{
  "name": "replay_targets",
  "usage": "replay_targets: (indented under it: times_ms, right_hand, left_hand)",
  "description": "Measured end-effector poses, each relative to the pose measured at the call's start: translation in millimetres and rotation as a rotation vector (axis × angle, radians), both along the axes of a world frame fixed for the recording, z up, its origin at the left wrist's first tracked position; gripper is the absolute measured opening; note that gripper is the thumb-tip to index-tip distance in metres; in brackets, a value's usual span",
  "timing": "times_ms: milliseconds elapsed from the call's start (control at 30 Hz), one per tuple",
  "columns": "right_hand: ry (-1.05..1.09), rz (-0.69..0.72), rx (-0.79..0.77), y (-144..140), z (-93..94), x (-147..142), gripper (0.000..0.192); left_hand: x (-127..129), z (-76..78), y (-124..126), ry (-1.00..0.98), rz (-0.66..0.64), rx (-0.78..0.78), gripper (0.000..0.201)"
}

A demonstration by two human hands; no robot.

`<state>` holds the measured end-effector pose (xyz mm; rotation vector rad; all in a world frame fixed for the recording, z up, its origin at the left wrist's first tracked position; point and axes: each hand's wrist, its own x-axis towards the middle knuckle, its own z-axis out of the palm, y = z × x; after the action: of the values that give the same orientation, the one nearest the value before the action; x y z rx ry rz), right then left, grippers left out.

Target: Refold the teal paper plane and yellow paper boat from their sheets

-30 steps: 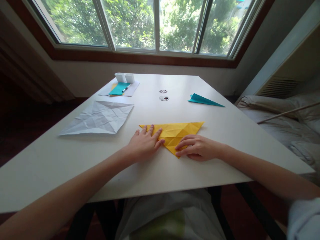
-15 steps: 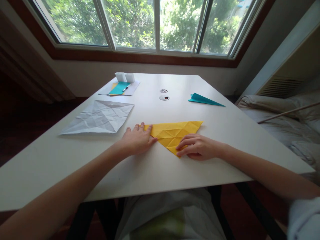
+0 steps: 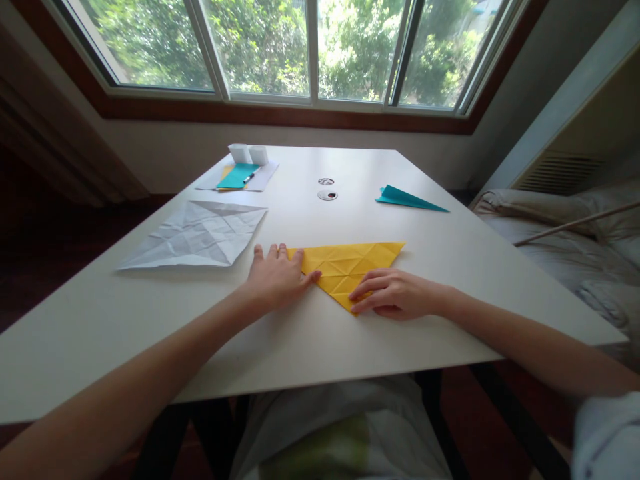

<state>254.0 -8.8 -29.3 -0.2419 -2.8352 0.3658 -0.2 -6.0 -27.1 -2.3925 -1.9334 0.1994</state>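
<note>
A yellow sheet of paper [image 3: 340,260], folded into a triangle and marked with creases, lies flat on the white table [image 3: 280,360] in front of me. Its long edge faces the window and one corner points towards me. My left hand [image 3: 280,280] is spread over the left corner, fingers apart, with the thumb on the lower left edge. From the right, my right hand [image 3: 397,293] rests its fingertips on the paper close to the near corner. Its fingers are loosely bent and apart, and the palm side is hidden.
A creased white sheet [image 3: 200,233] lies to the left. Farther back are teal paper [image 3: 239,175], a marker [image 3: 251,175] and two small white containers [image 3: 259,155]. A folded teal paper piece [image 3: 410,199] lies at the right. Two round metal fittings [image 3: 328,195] sit mid-table.
My left thumb has slid slightly up and right along the yellow paper's edge. The left hand has tilted a little; the right hand keeps its place on the paper.
</note>
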Motion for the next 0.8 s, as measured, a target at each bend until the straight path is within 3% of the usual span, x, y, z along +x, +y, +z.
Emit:
replay_targets:
  times_ms: [233, 333, 633, 800]
  right_hand:
    - [-0.021, 0.010, -0.001, -0.6, 0.2, -1.6, 0.033]
    - [-0.023, 0.002, -0.007, -1.5, 0.6, -1.9, 0.033]
    - [-0.026, -0.003, -0.045, -6.5, 3.0, -4.2, 0.028]
    - [-0.003, -0.016, -0.117, -8.6, 4.7, -6.9, 0.023]
  left_hand:
    - [4.8, -7.6, 0.6, -0.096, -0.149, -0.045, 0.058]
    - [7.4, -7.7, -0.5, -0.090, -0.146, -0.058, 0.056]
    - [5.1, -3.9, -1.6, -0.098, -0.097, -0.124, 0.086]
    - [3.4, -1.9, -2.9, -0.112, -0.055, -0.173, 0.089]
